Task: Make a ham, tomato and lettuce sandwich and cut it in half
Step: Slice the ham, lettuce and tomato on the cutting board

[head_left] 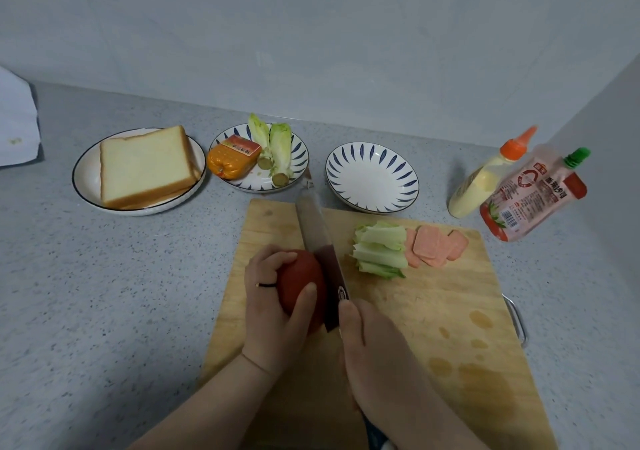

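Two grips: left hand [270,297] round tomato [298,276], right hand [374,356] round knife [317,231]; lettuce [379,254], ham slices [433,247] nearby.

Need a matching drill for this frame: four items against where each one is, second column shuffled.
Items
1. tomato
2. knife
3. bread slices
4. ham slices

Places
A. on the white plate
B. gripped by the right hand
C. on the cutting board, beside the cut lettuce
D. held by the left hand

Pairs: 1-D, 2-B, 3-A, 4-C
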